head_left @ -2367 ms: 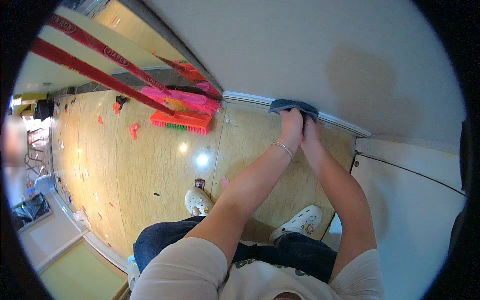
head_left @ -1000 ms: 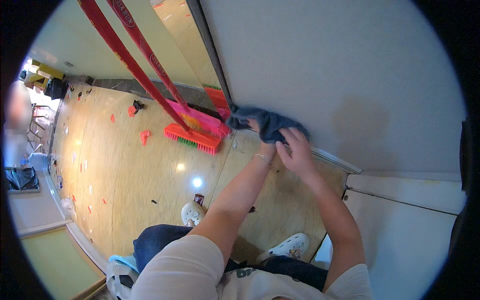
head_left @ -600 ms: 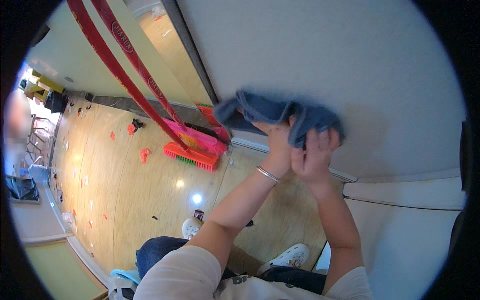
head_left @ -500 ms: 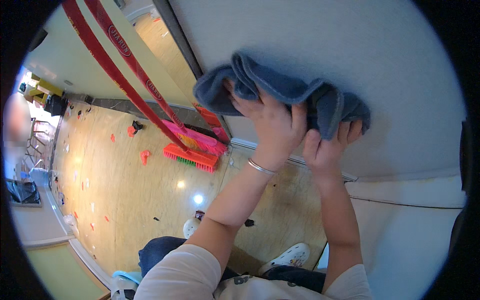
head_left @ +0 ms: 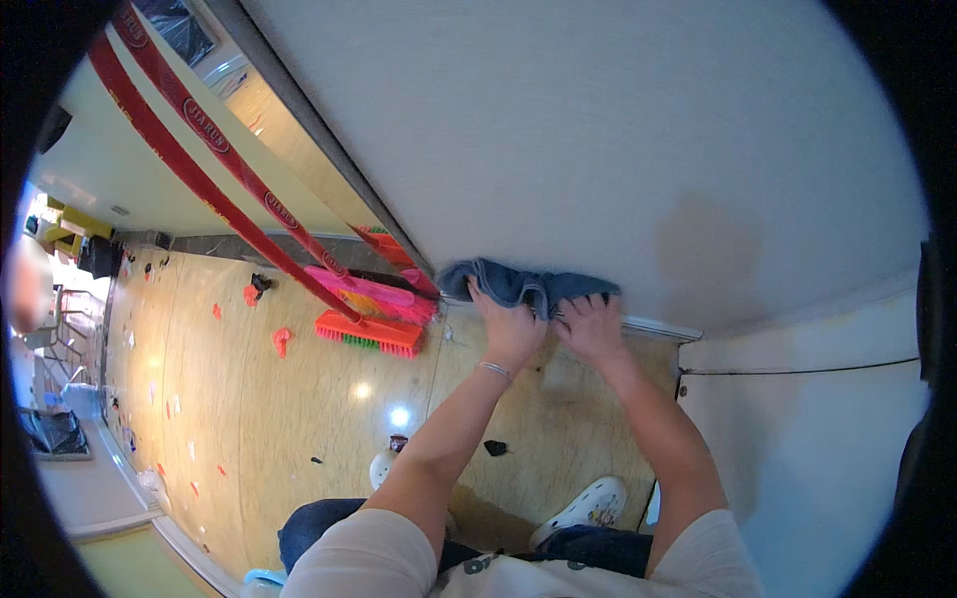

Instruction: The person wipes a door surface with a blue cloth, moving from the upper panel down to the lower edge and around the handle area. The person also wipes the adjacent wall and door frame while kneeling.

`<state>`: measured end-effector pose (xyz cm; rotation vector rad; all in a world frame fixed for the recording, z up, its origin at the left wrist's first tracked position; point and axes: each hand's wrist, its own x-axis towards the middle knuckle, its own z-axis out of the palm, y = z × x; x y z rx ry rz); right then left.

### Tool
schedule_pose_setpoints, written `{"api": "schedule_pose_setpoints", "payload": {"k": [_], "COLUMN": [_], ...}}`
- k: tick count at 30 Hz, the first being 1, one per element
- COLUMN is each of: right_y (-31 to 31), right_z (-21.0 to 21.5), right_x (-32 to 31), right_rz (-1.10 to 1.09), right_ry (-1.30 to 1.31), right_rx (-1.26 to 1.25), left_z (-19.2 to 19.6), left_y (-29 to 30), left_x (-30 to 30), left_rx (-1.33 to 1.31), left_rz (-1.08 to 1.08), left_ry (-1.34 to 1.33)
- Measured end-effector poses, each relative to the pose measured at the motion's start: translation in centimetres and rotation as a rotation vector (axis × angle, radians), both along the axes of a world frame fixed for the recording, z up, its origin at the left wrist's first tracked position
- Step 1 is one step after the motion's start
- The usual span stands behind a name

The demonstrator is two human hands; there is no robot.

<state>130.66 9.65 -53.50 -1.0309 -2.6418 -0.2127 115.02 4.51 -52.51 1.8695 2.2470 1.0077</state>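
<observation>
A grey-blue cloth (head_left: 523, 284) is pressed flat against the white wall (head_left: 618, 140), low down, just above the white baseboard (head_left: 653, 327). My left hand (head_left: 510, 329) grips the cloth's lower left part; a thin bracelet sits on that wrist. My right hand (head_left: 593, 327) holds its lower right part, fingers over the fabric. Both forearms reach up from the lower edge of the head view.
Two red-handled brooms (head_left: 239, 209) lean against the wall to the left, with an orange brush head (head_left: 369, 334) and a pink brush head (head_left: 374, 296) on the wooden floor (head_left: 249, 419). Small red and dark scraps lie scattered. My white shoes (head_left: 588, 503) stand below. A white door panel (head_left: 807, 429) is at right.
The cloth went up the wall with both hands, then came back down. It now sits low on the wall near the baseboard again, still held by both hands.
</observation>
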Motion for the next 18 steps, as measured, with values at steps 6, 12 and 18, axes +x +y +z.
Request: {"api": "schedule_pose_setpoints", "payload": {"k": [6, 12, 18], "right_y": [2.2, 4.4, 3.5], "right_z": [13.0, 16.0, 0.0], "right_x": [-2.4, 1.2, 7.9], "right_rz": [-0.207, -0.363, -0.351], "right_ry": [0.374, 0.488, 0.254], "right_rx": [0.512, 0.544, 0.288], "left_z": [8.7, 16.0, 5.3], "left_y": [5.0, 5.3, 3.2], "left_x": [0.3, 3.9, 7.0], "left_rx": [0.247, 0.378, -0.083], "left_rz": [0.03, -0.052, -0.307], "left_ry": [-0.324, 0.123, 0.247]}}
